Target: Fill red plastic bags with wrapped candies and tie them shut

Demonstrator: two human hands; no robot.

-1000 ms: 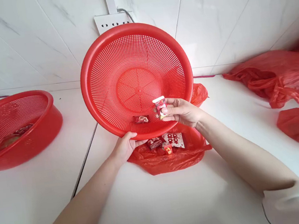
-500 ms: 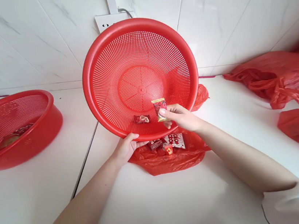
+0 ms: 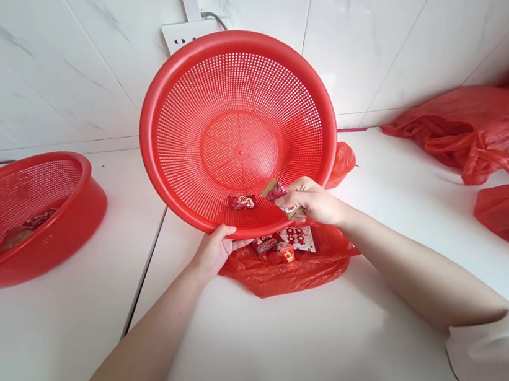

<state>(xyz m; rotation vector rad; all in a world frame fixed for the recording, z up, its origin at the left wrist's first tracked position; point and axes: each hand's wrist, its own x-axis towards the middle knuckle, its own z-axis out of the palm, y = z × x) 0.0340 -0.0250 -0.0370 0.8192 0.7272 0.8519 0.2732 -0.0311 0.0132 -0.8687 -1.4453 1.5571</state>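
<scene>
Our right hand pinches a small wrapped packet over the lower inside of the tilted red basket; our left hand grips its rim, thumb on top. A steady rim and light, low pinch probably serve us best, with a dark-red packet lying nearby inside and the open red bag below.

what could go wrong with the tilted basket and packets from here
The tilted basket stands over the bag, the left hand at its lower rim; if that grip slipped, it might drop. The loose packet lies inside near that rim and could slide out if tipped further. The held packet, partly hidden by the right hand, could slip if pinched loosely.
</scene>
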